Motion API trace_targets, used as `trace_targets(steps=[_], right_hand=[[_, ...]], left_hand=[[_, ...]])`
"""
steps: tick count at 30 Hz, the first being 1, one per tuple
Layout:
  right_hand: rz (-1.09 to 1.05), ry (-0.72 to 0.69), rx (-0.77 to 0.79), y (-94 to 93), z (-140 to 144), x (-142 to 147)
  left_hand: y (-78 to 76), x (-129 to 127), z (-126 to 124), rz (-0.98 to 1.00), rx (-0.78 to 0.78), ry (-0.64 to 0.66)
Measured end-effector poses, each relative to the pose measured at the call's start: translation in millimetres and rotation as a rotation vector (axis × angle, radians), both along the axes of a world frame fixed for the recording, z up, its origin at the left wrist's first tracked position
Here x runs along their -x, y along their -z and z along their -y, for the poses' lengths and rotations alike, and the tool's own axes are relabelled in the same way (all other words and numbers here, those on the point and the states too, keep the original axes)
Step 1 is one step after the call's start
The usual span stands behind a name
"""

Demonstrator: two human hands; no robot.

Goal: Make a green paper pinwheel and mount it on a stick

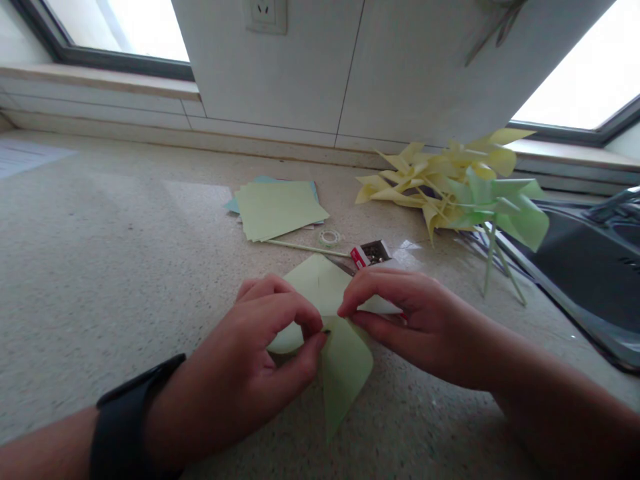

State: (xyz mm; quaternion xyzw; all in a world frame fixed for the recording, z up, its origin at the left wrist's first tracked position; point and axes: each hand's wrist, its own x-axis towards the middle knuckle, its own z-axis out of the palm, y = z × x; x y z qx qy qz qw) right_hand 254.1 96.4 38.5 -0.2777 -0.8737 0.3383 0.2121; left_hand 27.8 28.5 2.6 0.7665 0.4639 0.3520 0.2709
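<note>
Pale green paper for a pinwheel [347, 373], its corners curled inward, is between my hands just above the worktop. My left hand [260, 360] is closed, thumb and forefinger pinched at the paper's middle. A small dark thing shows at those fingertips, too small to name for certain. My right hand [415, 320] is closed too, its thumb and forefinger gripping a folded part of the paper right of the middle. The fingers hide the very centre. Just behind my right hand sits a small red and white box [371, 255] of metal tacks.
Behind lie a stack of green and blue paper sheets [280, 210], a tape roll [329, 237] and a thin pale green stick [305, 247]. Yellow pinwheels [400, 177] and a green pinwheel [520, 207] rest at the right, beside the dark sink [590, 267]. A wall closes off the back.
</note>
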Motion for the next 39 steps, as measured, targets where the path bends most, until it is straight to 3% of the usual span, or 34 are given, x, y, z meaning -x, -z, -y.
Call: trace_targets(steps=[19, 27, 39], right_hand=[[-0.148, 0.077, 0.043, 12.3, 7, 4], [-0.119, -0.03, -0.185, 8.7, 8, 1], [-0.082, -0.108, -0.142, 9.8, 11, -6]], left_hand=[[-0.8, 0, -1, -0.017, -0.009, 0.026], [-4.5, -1, 1, -0.026, -0.157, 0.062], [-5.8, 2, 5, -0.091, -0.223, 0.074]])
